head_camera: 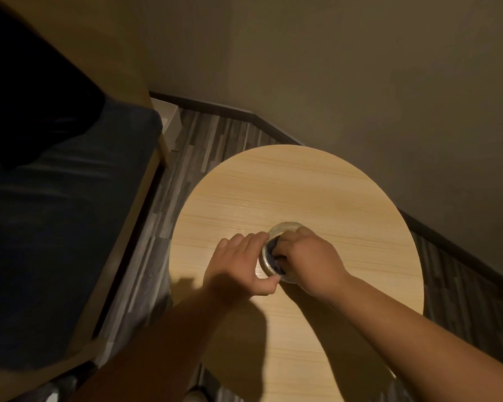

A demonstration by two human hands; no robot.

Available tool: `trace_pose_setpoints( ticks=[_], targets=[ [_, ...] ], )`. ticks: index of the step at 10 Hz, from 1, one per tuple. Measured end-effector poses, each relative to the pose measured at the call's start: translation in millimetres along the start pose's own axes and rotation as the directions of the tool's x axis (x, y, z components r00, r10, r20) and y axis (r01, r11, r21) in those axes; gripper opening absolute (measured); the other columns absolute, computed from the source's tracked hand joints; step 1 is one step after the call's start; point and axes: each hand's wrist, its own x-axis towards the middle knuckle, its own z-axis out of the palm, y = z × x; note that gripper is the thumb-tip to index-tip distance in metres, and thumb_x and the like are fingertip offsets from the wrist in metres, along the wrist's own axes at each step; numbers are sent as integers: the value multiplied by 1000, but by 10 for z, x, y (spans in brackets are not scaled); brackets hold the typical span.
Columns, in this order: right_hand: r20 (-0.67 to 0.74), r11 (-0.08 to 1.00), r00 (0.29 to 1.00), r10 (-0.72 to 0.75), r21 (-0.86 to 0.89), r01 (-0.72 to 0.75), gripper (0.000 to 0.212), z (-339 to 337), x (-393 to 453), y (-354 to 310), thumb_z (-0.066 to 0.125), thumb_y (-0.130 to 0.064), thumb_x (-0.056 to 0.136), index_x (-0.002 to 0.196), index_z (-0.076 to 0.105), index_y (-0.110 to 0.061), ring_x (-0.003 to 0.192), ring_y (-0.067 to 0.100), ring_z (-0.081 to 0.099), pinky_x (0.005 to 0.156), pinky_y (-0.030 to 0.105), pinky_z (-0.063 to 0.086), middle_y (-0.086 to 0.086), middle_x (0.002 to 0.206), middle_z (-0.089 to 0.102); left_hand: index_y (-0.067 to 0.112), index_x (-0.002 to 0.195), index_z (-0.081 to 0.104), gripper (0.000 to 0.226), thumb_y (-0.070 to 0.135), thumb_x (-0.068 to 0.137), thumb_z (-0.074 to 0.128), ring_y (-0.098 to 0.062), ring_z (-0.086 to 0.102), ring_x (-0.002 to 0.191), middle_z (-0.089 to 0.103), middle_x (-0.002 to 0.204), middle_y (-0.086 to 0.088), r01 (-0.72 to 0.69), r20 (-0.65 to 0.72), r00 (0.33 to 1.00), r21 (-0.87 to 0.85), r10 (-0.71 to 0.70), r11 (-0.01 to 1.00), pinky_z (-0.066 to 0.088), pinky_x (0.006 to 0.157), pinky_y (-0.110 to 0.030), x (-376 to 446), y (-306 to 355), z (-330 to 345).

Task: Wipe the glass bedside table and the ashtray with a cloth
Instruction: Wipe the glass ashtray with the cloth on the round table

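Note:
A round bedside table (302, 187) with a light wood-grain top fills the middle of the view. On it stands a clear glass ashtray (285, 227), near the table's centre. My left hand (238, 265) grips the ashtray's left rim between thumb and fingers. My right hand (308, 259) reaches into the bowl from the right, fingers closed on a dark cloth (275, 253) pressed inside. Most of the cloth is hidden under my fingers.
A bed (70, 213) with a dark blue sheet and a wooden frame runs along the left, a narrow strip of striped grey floor (169, 204) between it and the table. The beige wall (360, 82) with a dark skirting board stands close behind the table.

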Motion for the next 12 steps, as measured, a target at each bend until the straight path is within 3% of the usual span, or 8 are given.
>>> trace_pose_setpoints(
  ticks=[3,5,7,8,9,10,11,12],
  targets=[
    [-58,975,991,118,-180,-127,22,-59,-147,21,56,-12,84,105,63,-16,101,25,49,59,31,31,2,108,59,18,117,59,66,55,62,59,-17,55,81,63,92,9,37,33,999,-2,-37,999,40,70,-36,19,24,-25],
    [-49,999,998,38,30,-37,24,27,-42,-20,61,-19,83,106,67,-24,100,23,49,62,30,38,-3,106,62,22,114,57,59,53,64,56,-20,55,81,62,88,10,69,29,997,-2,-68,998,41,72,-39,30,59,-51],
    [-28,964,991,133,-230,-136,26,-168,-69,19,50,-14,88,111,60,-14,107,27,44,64,33,30,4,114,57,27,124,46,68,56,64,60,-16,51,95,59,103,13,100,127,987,-16,-97,995,36,83,-34,65,38,-65],
    [36,989,996,83,-128,-78,25,-56,-220,-17,53,-10,85,106,64,-19,107,26,45,61,32,35,1,107,59,28,125,46,65,55,67,59,-17,53,94,60,104,13,65,82,994,28,-67,998,37,83,-36,50,45,-56],
    [-63,921,983,175,364,-140,17,-59,-225,169,59,-18,88,101,69,-24,99,20,56,73,29,43,-4,103,67,28,128,44,69,56,67,59,-17,52,100,60,110,12,86,128,988,14,-87,996,36,87,-35,65,48,-57],
    [-150,635,850,505,732,-248,11,-219,-208,502,56,-23,93,99,65,-20,90,15,59,78,26,44,-6,96,67,28,126,47,70,59,65,60,-16,53,97,61,106,12,73,71,995,28,-74,997,37,86,-33,35,27,-47],
    [1,551,837,547,753,-361,16,-179,-73,698,47,-29,98,97,58,-19,87,22,60,79,42,49,0,91,63,23,132,47,83,68,62,48,-17,54,104,60,114,8,80,131,988,-3,-79,997,36,94,-35,56,28,-75],
    [69,615,906,418,712,-338,24,-66,139,657,39,-33,100,102,59,-19,87,22,59,78,42,50,1,95,62,21,138,42,91,72,62,44,-17,51,113,56,124,5,99,187,978,-39,-90,994,33,100,-34,65,14,-89]
  ],
)
